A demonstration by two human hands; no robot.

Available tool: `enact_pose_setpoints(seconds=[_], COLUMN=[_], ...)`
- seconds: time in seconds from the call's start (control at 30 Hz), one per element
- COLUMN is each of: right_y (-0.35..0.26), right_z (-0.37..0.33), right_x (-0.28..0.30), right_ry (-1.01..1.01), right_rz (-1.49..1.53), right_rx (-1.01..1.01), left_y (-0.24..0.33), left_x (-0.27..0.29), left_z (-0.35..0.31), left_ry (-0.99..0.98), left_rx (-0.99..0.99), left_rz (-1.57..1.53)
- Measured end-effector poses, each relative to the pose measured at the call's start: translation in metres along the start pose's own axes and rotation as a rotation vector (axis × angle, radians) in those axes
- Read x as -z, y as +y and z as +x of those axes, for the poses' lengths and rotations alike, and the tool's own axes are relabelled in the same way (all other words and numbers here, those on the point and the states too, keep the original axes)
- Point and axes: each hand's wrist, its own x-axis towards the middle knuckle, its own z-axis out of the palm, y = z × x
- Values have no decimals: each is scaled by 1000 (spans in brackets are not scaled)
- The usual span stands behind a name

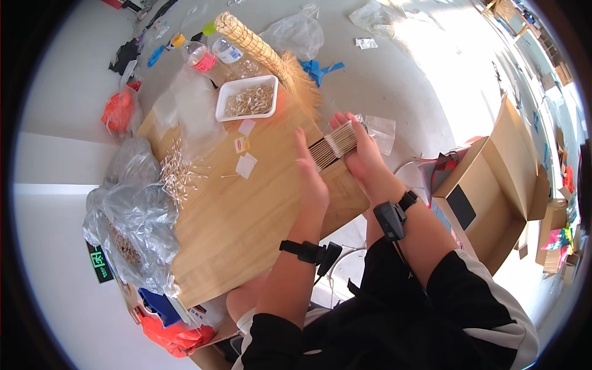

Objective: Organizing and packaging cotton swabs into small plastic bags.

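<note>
Cotton-swab bundle [333, 147] clamped in right hand [364, 157] fingers, left hand [311, 179] flat, fingers together (pressed against its end).

On the wooden counter [246, 216] we see a white rectangular tray of cotton swabs [248, 98] at the far edge, with a loose pile of swabs [177, 172] toward the left edge. A crumpled clear plastic bag [132, 209] hangs over the left corner. An open brown cardboard box [499, 179] sits on the floor beyond the right edge.
</note>
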Motion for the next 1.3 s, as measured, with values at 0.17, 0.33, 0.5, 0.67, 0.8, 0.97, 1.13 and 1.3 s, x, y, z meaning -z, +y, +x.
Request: enact_pose_setpoints(seconds=[0.17, 0.33, 0.5, 0.67, 0.8, 0.97, 1.13, 1.3], right_y=[-2, 1, 0, 4, 4, 4, -9, -6], right_z=[6, 9, 12, 12, 13, 7, -3, -6], right_x=[0, 0, 4, 1, 3, -2, 10, 9], right_ry=[-1, 3, -7, -4, -8, -7, 8, -12], right_rz=[256, 219, 225, 231, 220, 213, 239, 211], right_rx=[-59, -82, -90, -93, -70, -91, -66, -53], left_y=[3, 2, 4, 2, 8, 4, 23, 20], left_x=[-3, -9, -19, -28, -42, -38, -42, -56], left_z=[4, 8, 12, 17, 21, 18, -9, -13], left_ry=[112, 128, 146, 142, 119, 204, 286, 283], left_rx=[97, 66, 49, 27, 73, 64, 110, 86], left_rz=[-500, -563, -615, -664, -760, -775, -722, -807])
